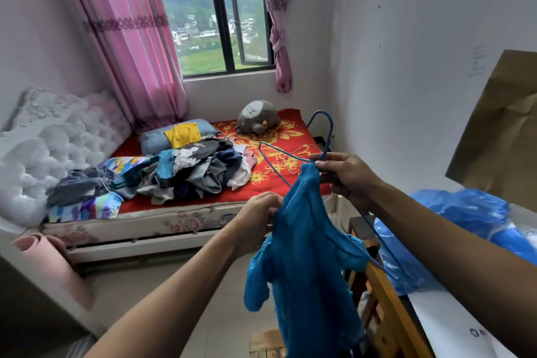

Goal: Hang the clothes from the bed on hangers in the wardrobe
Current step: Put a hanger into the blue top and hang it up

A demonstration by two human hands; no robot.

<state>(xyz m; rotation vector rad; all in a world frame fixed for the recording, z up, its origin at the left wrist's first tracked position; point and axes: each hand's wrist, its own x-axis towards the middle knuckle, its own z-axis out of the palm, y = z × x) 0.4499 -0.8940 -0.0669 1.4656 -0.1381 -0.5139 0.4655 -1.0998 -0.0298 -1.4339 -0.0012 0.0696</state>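
Before the bed (186, 203), blue top (302, 241) — hanger (328, 139) partly hidden inside

The bed (270, 187) stands under the window (209, 23) with its headboard (52, 139) at the left. A pile of clothes (189, 171) lies on the bed, with a pillow (154, 139) behind it and a plush toy (257, 120) further back to the right. In front of the bed, the right hand (345, 174) holds a hanger (327, 142) by its neck, while the left hand (255, 221), lower and to the left, grips the garment (302, 241) hanging between them. A desk (453, 322) at the right carries a plastic bag (465, 212), with cardboard (499, 131) against the wall behind it.
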